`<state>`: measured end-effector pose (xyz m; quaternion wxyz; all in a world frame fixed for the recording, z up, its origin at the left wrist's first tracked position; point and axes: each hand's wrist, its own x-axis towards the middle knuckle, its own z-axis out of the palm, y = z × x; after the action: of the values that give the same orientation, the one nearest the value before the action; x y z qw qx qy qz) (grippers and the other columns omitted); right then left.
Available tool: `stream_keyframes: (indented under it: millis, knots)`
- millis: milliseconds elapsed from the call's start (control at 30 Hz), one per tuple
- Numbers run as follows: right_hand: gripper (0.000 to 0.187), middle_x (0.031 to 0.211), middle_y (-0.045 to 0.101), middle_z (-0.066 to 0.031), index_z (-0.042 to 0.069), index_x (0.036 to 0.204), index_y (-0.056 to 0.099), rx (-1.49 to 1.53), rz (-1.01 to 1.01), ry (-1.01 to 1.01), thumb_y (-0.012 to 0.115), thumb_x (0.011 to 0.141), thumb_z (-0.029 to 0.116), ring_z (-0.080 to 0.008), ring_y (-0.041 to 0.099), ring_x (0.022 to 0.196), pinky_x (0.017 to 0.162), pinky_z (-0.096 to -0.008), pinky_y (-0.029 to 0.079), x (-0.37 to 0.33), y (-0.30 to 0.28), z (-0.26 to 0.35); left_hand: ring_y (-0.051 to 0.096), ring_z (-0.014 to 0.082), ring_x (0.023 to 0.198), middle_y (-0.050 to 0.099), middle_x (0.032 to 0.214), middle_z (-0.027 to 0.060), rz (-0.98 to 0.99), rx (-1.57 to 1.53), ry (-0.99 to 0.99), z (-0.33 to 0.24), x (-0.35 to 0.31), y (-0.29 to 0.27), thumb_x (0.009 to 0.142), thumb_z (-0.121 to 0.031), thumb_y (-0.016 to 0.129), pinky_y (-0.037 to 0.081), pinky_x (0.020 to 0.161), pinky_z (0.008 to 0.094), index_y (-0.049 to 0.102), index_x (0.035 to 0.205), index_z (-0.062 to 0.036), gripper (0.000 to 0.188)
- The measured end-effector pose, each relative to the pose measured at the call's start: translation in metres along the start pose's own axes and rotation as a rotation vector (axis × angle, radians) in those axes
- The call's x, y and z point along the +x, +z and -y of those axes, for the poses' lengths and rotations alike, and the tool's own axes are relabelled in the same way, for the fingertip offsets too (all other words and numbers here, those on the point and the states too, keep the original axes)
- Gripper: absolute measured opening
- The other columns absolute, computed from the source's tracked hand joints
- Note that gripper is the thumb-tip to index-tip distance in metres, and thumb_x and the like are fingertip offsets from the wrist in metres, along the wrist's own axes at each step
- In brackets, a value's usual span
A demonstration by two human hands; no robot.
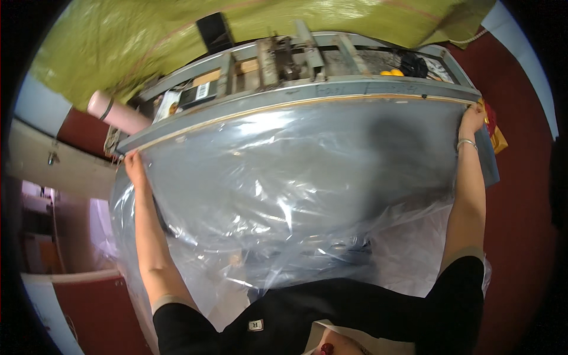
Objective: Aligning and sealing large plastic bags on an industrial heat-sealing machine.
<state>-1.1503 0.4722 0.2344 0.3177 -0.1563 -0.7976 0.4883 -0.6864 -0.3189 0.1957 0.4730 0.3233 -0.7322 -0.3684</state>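
Observation:
A wide sheet of clear plastic [260, 177] spreads over a grey flat surface and drapes down toward my body, wrinkled and shiny. My left hand [135, 168] is closed at its far left corner, fingers pinching the plastic by the end of the metal bar. Over at the far right corner, my right hand [471, 121] is closed on the sheet's edge in the same way. Both arms are stretched out. Along the far edge between my hands runs a thin pale strip [284, 106], close against the grey metal bar [236, 103].
Behind the bar stands a metal frame [349, 54] with crosspieces. Around it are a pink bottle [121, 112], a dark box [198, 93], a black bag [413, 64] and yellow round things [392, 73]. Yellow-green sheeting [136, 44] hangs at the back.

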Motion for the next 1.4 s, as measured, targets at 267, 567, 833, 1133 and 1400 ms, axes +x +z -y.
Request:
stream_keyframes:
  millis: [267,567,833,1133,1400]
  knots:
    - [0.023,0.095,0.056,-0.0101,0.004,0.097,0.054,0.348,0.573,-1.013,0.060,0.078,0.015,-0.0234,0.053,0.091,0.080,-0.0329,0.041,-0.264,0.048,0.215,0.047,0.0062,0.066,0.051,0.073,-0.0009,0.312,-0.270,0.076,-0.118,-0.060,-0.055,0.083,-0.004,0.049,0.037,0.060,0.0195,0.050,0.087,-0.0052,0.004]
    - [0.020,0.062,0.057,-0.0027,0.001,0.073,0.060,0.423,1.539,-0.661,0.067,0.073,0.020,-0.0092,0.052,0.060,0.056,-0.0254,0.042,-0.420,0.047,0.240,0.054,0.0177,0.080,0.056,0.084,0.0054,0.107,0.283,0.374,-0.124,-0.090,-0.130,0.077,-0.011,0.060,0.042,0.073,0.0288,0.047,0.106,-0.0048,0.033]
    - [0.018,0.061,0.053,-0.0026,0.001,0.072,0.057,0.039,0.932,-0.582,0.062,0.077,0.017,-0.0081,0.046,0.060,0.057,-0.0229,0.039,-0.223,-0.016,0.083,0.049,0.0281,0.097,0.054,0.102,0.0097,0.617,0.622,0.513,-0.154,-0.164,-0.063,0.069,-0.022,0.065,0.041,0.078,0.0365,0.055,0.098,-0.0054,0.035]
    - [0.032,0.067,0.057,-0.0135,0.002,0.080,0.058,-0.514,0.372,-0.597,0.058,0.079,0.034,-0.0239,0.054,0.060,0.058,-0.0329,0.041,-0.038,-0.133,-0.046,0.050,0.0267,0.091,0.056,0.092,0.0076,0.922,0.251,0.665,-0.247,-0.258,0.034,0.072,-0.007,0.061,0.041,0.078,0.0369,0.055,0.085,-0.0036,0.015]
    - [0.034,0.066,0.056,-0.0096,0.003,0.079,0.057,-0.499,0.390,-0.509,0.057,0.080,0.037,-0.0223,0.052,0.060,0.058,-0.0330,0.041,0.011,-0.151,-0.091,0.043,0.0076,0.054,0.052,0.066,0.0019,1.407,0.066,0.028,-0.267,-0.253,0.029,0.075,-0.003,0.053,0.036,0.048,0.0250,0.052,0.083,-0.0031,0.007]
